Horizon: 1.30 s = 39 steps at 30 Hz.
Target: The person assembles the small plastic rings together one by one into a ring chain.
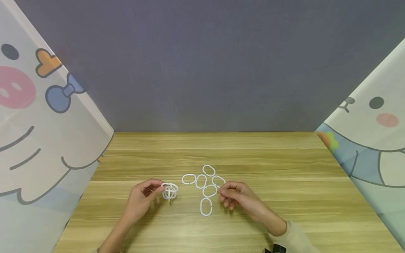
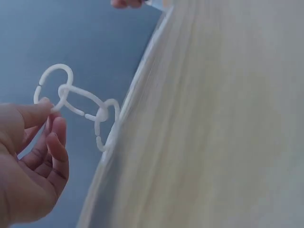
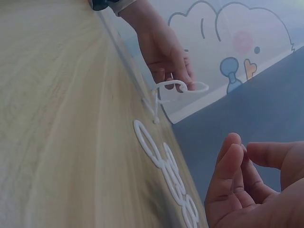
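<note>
My left hand (image 1: 142, 196) pinches the end of a short chain of white plastic links (image 1: 169, 190) between thumb and fingers. In the left wrist view the chain (image 2: 57, 65) shows three C-shaped oval links hooked through each other, hanging off toward the tabletop. Several loose white links (image 1: 206, 198) lie flat in a cluster at the middle of the table, each with a small gap in its ring. My right hand (image 1: 238, 196) is at the right edge of that cluster, its fingertips beside the nearest links. In the right wrist view its fingers (image 3: 230, 161) are loosely bent around nothing.
The wood-grain table (image 1: 284, 168) ends at a grey upright panel (image 1: 205, 70) at the back. Cartoon-printed cloth panels (image 1: 38, 140) slope up along the left and right sides. A dark device (image 1: 278, 248) sits at my right wrist by the sleeve (image 1: 292, 239).
</note>
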{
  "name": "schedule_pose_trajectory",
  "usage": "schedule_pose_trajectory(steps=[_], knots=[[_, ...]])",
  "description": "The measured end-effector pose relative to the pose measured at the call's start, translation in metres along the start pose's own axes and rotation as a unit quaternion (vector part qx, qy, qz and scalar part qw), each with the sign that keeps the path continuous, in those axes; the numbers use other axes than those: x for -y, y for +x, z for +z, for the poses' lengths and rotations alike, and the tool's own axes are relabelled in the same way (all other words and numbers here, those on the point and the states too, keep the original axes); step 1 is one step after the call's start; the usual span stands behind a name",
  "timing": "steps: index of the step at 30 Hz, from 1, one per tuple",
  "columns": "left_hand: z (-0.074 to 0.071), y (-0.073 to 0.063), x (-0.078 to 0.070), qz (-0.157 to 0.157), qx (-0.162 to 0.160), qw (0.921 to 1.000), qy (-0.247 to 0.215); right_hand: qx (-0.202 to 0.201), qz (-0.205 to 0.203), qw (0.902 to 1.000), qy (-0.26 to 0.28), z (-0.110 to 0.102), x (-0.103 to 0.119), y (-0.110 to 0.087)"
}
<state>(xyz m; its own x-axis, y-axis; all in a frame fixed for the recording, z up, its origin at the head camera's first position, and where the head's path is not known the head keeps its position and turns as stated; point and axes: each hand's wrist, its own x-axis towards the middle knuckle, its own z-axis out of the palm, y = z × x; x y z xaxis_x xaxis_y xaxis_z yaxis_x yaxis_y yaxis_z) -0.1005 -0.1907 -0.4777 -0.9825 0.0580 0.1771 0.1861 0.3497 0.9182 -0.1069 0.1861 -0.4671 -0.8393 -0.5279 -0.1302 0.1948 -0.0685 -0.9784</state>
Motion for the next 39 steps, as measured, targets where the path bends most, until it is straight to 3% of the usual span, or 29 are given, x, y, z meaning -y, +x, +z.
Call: schedule_pose_trajectory(steps=[12,21,28,31,39], knots=[[0.016,-0.004,0.009,-0.024,0.055,0.9965,-0.058,-0.044,0.018,0.9972,-0.058,0.012,-0.012,0.011],[0.029,-0.008,0.020,-0.006,0.094,0.9916,-0.089,-0.031,-0.008,0.9914,-0.126,0.024,-0.027,0.014],[0.033,-0.009,0.026,0.007,0.096,0.9924,-0.077,-0.048,-0.029,0.9864,-0.154,0.031,-0.039,0.014],[0.034,-0.010,0.027,0.008,0.097,0.9929,-0.069,-0.056,-0.064,0.9748,-0.206,0.035,-0.045,0.015],[0.034,-0.012,0.028,0.018,0.095,0.9932,-0.064,-0.056,-0.153,0.9181,-0.361,0.043,-0.054,0.014]])
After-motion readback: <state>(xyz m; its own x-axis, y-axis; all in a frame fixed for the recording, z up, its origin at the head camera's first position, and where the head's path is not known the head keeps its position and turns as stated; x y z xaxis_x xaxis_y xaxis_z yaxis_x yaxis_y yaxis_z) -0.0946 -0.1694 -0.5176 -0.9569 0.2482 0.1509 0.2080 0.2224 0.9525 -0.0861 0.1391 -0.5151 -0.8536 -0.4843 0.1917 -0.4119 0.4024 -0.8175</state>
